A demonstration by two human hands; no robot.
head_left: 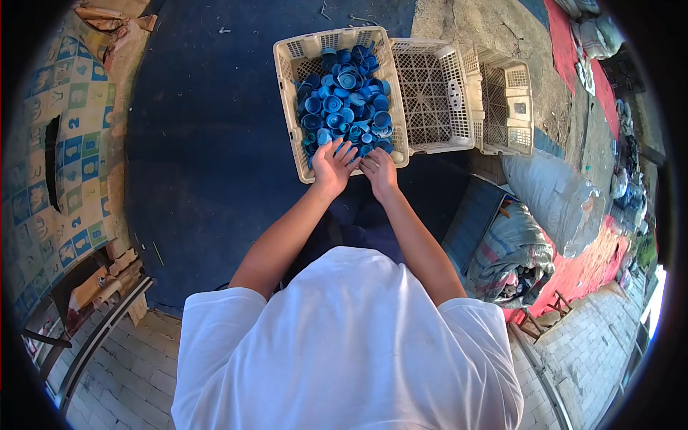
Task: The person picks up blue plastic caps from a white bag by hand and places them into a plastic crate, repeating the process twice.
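Observation:
A cream plastic crate [288, 118] holds a heap of blue plastic caps or small cups [347, 89], some darker and some teal. Over the near side of the heap, my left hand [334, 166] is palm up with its fingers spread. Just right of it, my right hand [380, 172] has its fingers apart and bent toward the near caps. The hands are close together at the crate's near edge, and neither shows anything held. Whether the fingertips touch the caps I cannot tell.
Two more cream crates [456, 97] [530, 107] stand to the right, their mesh bottoms showing. The floor carries a dark blue sheet [208, 143]. A patterned mat [75, 154] lies at the left. Stuffed sacks [555, 201] and a red cloth [591, 261] are at the right.

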